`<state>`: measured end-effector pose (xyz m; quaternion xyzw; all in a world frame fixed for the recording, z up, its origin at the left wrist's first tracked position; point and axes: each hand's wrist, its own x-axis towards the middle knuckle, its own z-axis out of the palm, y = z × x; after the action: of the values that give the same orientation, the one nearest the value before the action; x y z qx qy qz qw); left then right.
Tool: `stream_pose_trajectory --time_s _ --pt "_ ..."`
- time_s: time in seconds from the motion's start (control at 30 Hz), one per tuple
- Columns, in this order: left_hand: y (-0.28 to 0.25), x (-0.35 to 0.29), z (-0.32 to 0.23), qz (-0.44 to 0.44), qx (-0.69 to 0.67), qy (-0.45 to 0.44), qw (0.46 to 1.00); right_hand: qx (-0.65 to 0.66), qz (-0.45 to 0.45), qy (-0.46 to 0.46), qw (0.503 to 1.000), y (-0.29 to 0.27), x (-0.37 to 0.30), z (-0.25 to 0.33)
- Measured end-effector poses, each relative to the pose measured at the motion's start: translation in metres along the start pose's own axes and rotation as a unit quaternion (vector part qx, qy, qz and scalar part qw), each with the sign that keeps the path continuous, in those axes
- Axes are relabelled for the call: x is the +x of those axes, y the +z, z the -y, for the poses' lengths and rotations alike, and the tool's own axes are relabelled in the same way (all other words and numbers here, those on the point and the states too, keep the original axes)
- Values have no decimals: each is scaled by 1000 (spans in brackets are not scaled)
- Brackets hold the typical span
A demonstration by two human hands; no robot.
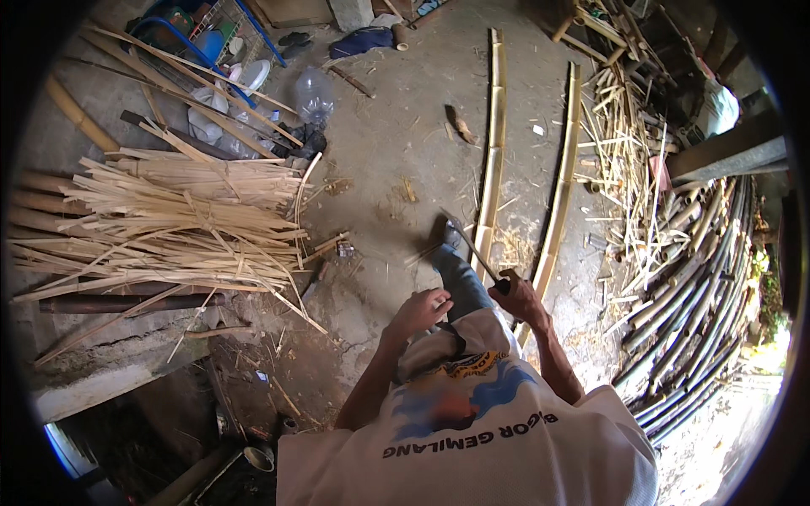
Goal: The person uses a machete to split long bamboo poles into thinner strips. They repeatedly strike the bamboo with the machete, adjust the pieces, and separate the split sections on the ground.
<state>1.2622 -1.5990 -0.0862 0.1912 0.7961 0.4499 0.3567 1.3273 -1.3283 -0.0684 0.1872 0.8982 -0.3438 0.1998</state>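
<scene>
My right hand (517, 297) is closed round the dark handle of a long-bladed knife (477, 255). Its thin blade points forward and left, over my outstretched leg. My left hand (419, 310) hovers above my lap, fingers loosely bent and apart, with nothing visible in it. Two long split bamboo lengths lie on the floor ahead: one bamboo length (494, 126) runs away from beside my foot. The other split bamboo (560, 173) lies to its right, its near end passing behind my right hand and forearm.
At left lies a big heap of thin bamboo strips (186, 223). Dark bamboo poles (692, 295) are stacked at right, with loose offcuts (624, 139) beyond. A clear plastic bottle (314, 97) and a blue-framed rack (198, 55) stand far left. Concrete floor (380, 169) lies ahead.
</scene>
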Motion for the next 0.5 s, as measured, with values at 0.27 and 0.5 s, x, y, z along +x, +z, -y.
stream_pose_trajectory --time_s 0.27,0.5 --pt "-84 47 67 -107 57 -186 975 -15 62 -111 992 -46 150 56" --pt "-157 192 -67 -157 -325 -197 912 16 63 -318 946 -127 256 123"
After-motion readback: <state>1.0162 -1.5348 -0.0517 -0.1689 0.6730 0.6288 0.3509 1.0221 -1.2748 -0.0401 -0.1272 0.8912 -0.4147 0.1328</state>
